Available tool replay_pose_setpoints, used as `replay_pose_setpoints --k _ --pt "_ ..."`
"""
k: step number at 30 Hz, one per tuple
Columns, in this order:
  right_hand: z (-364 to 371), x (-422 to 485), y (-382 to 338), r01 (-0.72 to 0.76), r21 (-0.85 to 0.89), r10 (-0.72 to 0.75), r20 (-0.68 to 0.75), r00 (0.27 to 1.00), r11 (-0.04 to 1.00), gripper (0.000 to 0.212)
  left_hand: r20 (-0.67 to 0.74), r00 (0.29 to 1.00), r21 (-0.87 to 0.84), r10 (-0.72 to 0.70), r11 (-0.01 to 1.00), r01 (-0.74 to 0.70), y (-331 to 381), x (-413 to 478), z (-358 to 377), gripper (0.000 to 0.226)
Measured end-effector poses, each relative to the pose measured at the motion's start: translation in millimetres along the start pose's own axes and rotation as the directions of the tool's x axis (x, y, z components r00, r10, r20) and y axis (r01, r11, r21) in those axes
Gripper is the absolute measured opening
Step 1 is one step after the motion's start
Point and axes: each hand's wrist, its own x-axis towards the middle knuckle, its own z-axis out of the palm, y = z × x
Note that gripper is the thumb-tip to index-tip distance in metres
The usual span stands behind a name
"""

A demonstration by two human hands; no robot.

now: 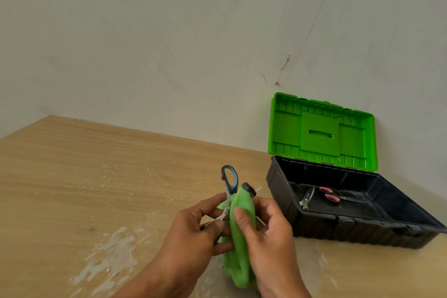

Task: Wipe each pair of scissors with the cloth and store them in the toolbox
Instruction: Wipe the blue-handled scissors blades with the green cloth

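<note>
My left hand (196,227) pinches the blades of a pair of scissors with black and blue handles (229,180), handles pointing up and away. My right hand (263,227) grips a green cloth (238,244) wrapped around one blade and the second handle; the cloth hangs down between my hands. To the right, the black toolbox (278,176) stands open with its green lid (321,133) leaning back against the wall. Inside lie red-handled scissors (330,195) and a small silver pair (307,197).
The wooden table (96,176) has worn, flaking white patches near the front left. A plain wall rises right behind the table and the toolbox.
</note>
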Motion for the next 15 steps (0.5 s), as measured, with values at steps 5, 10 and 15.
replay_pose_setpoints --k 5,10,15 --pt "6.6 -4.2 3.4 -0.007 -0.043 0.003 -0.099 0.995 0.999 0.014 0.037 0.999 0.138 -0.002 0.99 -0.003 -4.2 -1.1 0.6 0.051" --pt "1.2 5.1 -4.2 -0.021 0.048 0.03 -0.186 0.982 0.999 0.009 0.055 0.998 0.072 -0.004 0.997 0.0 0.9 -3.0 4.6 0.047" --pt "-7.8 16.7 -7.8 -0.01 0.095 0.033 -0.245 0.969 0.995 0.01 0.091 0.996 0.077 -0.002 0.997 -0.005 7.3 -7.2 3.6 0.047"
